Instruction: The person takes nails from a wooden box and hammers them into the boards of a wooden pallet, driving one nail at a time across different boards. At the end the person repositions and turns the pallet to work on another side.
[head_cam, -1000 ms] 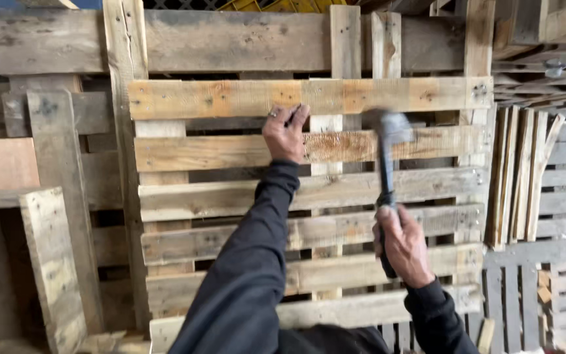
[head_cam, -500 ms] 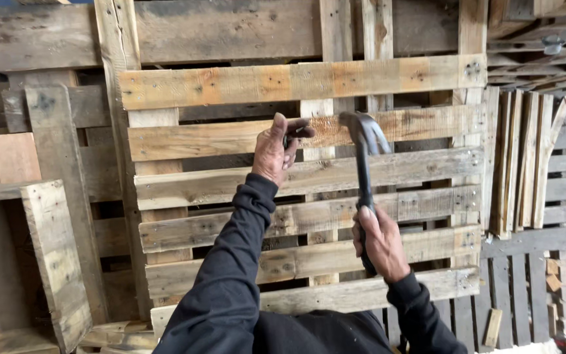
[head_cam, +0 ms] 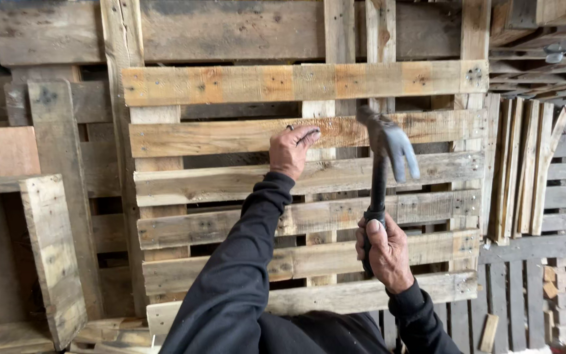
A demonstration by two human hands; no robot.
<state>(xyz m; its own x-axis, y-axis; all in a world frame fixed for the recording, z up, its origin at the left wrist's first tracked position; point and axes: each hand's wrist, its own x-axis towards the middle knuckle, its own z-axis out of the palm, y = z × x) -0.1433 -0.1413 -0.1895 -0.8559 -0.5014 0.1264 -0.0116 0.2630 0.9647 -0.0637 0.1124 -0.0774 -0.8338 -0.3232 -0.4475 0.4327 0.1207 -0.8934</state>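
Head camera looks down along our two arms in dark sleeves toward an upright pallet. Our right hand (head_cam: 386,252) has its fingers (head_cam: 373,229) clamped tight around the black handle of a grey steel claw hammer (head_cam: 382,172). The hammer stands nearly upright, its head raised level with the second slat from the top, claw curving down to the right, and it sits just in front of the wood without clearly touching it. Our left hand (head_cam: 291,151) rests against that same slat, fingers (head_cam: 308,136) drawn together at its upper edge; whether they pinch a nail we cannot tell. Both hands work at a weathered wooden pallet of pale horizontal slats (head_cam: 296,196), which stands on edge directly before us and fills the middle of the view. Behind it lean more grey pallets. A bundle of loose upright boards (head_cam: 525,170) leans just right of the pallet. A short thick plank (head_cam: 54,255) leans at the lower left.
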